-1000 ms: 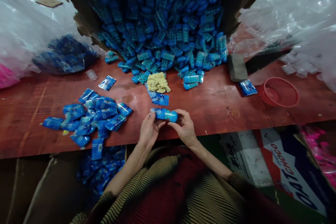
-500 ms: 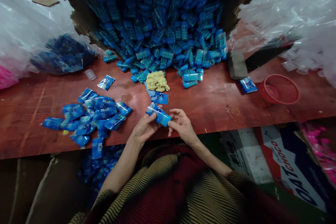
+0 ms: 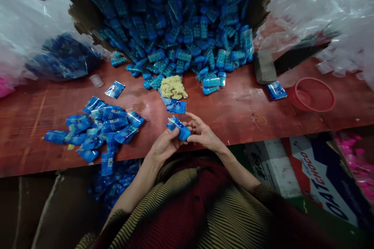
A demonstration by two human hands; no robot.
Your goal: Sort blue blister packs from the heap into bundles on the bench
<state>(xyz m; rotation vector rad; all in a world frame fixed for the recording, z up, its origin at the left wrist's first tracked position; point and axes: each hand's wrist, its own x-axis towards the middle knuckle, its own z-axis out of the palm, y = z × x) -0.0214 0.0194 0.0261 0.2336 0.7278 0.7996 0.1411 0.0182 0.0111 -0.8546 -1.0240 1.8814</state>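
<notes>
Over the table's front edge, a small blue bottle in a printed blue wrapper is held between both hands. My left hand grips its left side, thumb on top. My right hand pinches its lower right end between thumb and fingers. Just beyond lie several flat blue wrappers, partly under a crumpled yellow cloth. To the left is a pile of blue wrapped packs. A large heap of blue-capped clear bottles with blue beads spills from a torn carton at the back.
A red plastic basket stands at the right, near a grey block and a blue packet. A clear cup and another blue packet lie at the left. More blue packs sit below the table edge.
My right hand has closed in around the bottle's end, its fingers now behind it. The wrapper's upper end looks more crumpled, and the bottle is turned slightly steeper.
</notes>
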